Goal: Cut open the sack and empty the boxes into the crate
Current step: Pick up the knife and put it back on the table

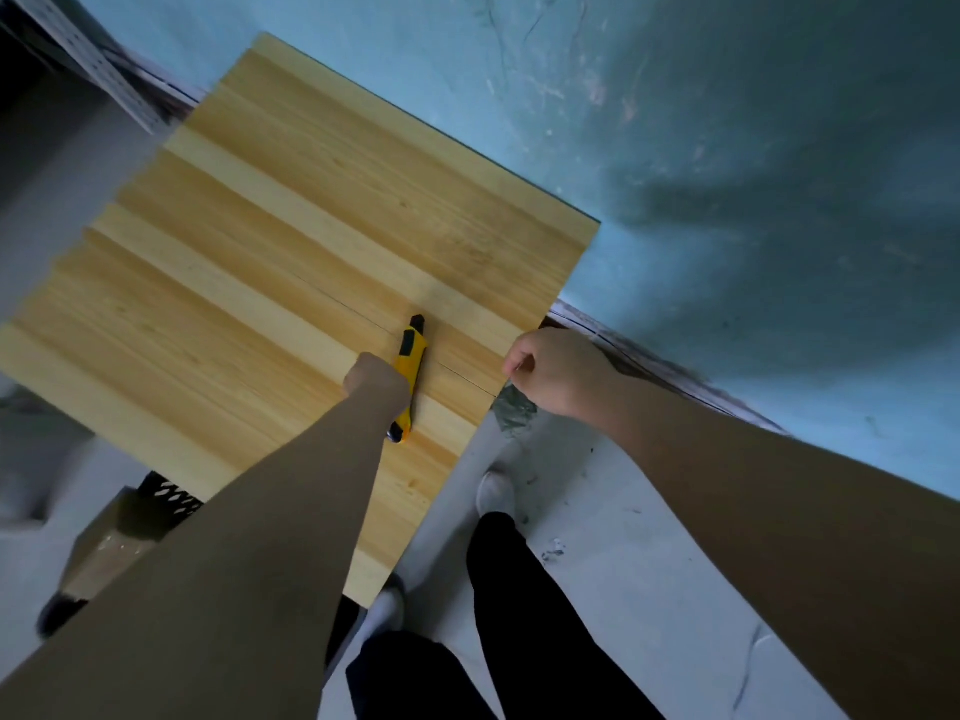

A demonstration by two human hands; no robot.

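Observation:
A yellow and black utility knife [411, 356] lies flat on the wooden table [270, 241], near its front right corner. My left hand [375, 380] rests on the knife's middle with the fingers curled around it; the fingertips are hidden. My right hand [556, 368] is closed in a fist at the table's right edge, and I see nothing held in it. A black perforated crate [169, 498] shows partly below the table's near edge at lower left. A brown cardboard box [106, 556] sits beside it. No sack is in view.
A blue-green wall [727, 174] runs behind and to the right of the table. The pale floor [623, 537] carries a grey patch [514, 410] and small debris. My legs in dark trousers and white socks [496, 491] stand by the table's right corner.

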